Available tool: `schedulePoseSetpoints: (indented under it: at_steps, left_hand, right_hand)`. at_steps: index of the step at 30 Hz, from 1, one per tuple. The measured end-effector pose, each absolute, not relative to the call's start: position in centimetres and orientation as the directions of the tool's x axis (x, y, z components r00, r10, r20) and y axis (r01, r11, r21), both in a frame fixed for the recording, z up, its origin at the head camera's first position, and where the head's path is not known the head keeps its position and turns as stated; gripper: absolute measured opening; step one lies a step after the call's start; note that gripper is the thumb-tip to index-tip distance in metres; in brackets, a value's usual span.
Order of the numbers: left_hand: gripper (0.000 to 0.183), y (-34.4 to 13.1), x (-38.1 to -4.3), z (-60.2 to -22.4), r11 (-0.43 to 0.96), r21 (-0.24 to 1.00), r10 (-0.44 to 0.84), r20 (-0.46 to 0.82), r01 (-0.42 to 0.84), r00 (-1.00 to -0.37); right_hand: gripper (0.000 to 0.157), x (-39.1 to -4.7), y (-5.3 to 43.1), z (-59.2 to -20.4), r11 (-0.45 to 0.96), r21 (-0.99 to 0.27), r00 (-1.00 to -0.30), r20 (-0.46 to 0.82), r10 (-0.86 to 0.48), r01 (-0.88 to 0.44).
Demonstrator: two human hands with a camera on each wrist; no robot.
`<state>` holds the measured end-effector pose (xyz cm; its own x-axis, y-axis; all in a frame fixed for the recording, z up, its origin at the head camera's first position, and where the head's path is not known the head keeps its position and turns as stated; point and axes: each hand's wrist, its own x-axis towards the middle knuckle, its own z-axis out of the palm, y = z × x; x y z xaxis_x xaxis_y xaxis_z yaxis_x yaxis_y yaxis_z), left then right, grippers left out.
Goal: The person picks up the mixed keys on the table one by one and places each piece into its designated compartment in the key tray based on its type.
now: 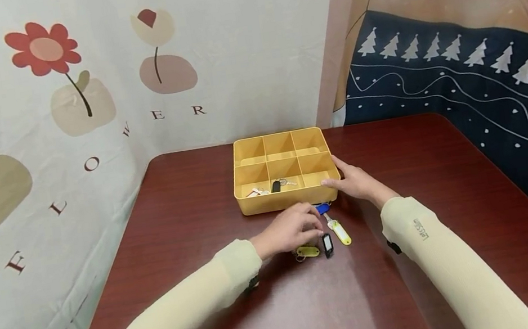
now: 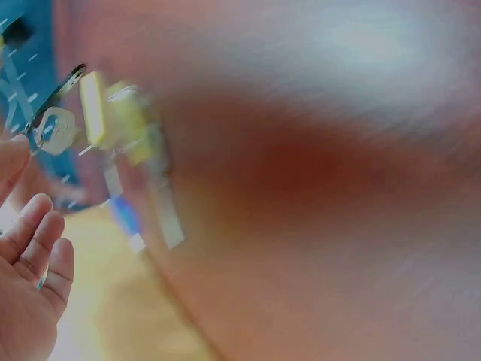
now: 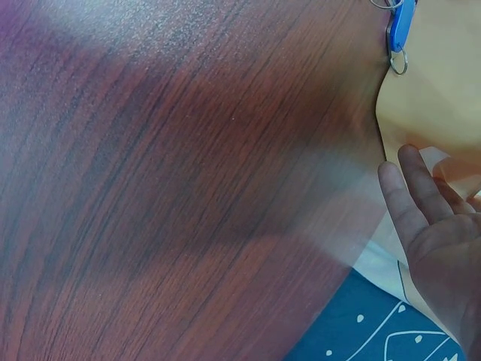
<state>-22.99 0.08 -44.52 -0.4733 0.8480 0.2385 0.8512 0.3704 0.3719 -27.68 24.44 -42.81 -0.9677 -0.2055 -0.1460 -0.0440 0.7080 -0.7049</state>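
Observation:
My left hand [image 1: 294,229] is over the table in front of the yellow box [image 1: 290,200]. Thumb and fingertips pinch a black key tag [image 1: 327,245], whose silver key [image 2: 57,131] shows sharply in the left wrist view. Below and beside that hand are a yellow-green key tag [image 1: 308,251], a yellow key tag with a key [image 1: 340,232] and a blue key tag [image 1: 322,208] close to the box's front wall. My right hand [image 1: 356,180] rests on the box's front right corner, fingers extended along its side.
Six compartments divide the box. Keys with a white tag [image 1: 258,191] lie in the front left one, and a black-tagged key [image 1: 276,186] in the front middle one. The dark red table [image 1: 191,226] meets printed cloth hangings [image 1: 251,75] at the back and sides.

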Motion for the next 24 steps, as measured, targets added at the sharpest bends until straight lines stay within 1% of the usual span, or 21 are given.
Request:
schedulePoseSetpoints:
  at_steps: [4,7,10,12,15,18,24]
  left_hand:
    - [0.01,-0.4,-24.5,-41.5,0.37,0.48,0.778,0.308,0.795,-0.548]
    - [0.009,-0.8,-26.2,-39.5,0.385,0.518,0.704,0.371,0.764,-0.606]
    - [0.009,-1.2,-28.1,-38.2,0.437,0.55,0.612,0.398,0.712,-0.683]
    - [0.01,-1.5,-29.4,-37.8,0.481,0.563,0.555,0.398,0.672,-0.73]
    - [0.012,-1.9,-30.8,-37.9,0.547,0.578,0.498,0.358,0.606,-0.79]
    - [0.022,-2.7,-31.5,-38.5,0.615,0.562,0.474,0.296,0.552,-0.829]
    - [0.061,-5.3,-31.3,-39.9,0.743,0.489,0.4,0.224,0.458,-0.889]
  right_hand:
    - [0.091,-27.6,24.5,-42.7,0.706,-0.707,-0.968,-0.144,-0.205,-0.044]
    - [0.093,-27.6,24.5,-42.6,0.706,-0.707,-0.966,-0.159,-0.203,-0.032]
    - [0.096,-27.6,24.6,-42.7,0.706,-0.708,-0.965,-0.174,-0.195,-0.015]
    - [0.098,-27.6,24.6,-42.8,0.707,-0.707,-0.965,-0.18,-0.189,-0.007]
    - [0.098,-27.6,24.7,-43.0,0.707,-0.708,-0.967,-0.178,-0.184,-0.005]
    - [0.097,-27.6,24.7,-43.1,0.704,-0.71,-0.966,-0.179,-0.184,-0.002]
    - [0.097,-27.7,24.5,-43.1,0.702,-0.712,-0.966,-0.17,-0.193,-0.015]
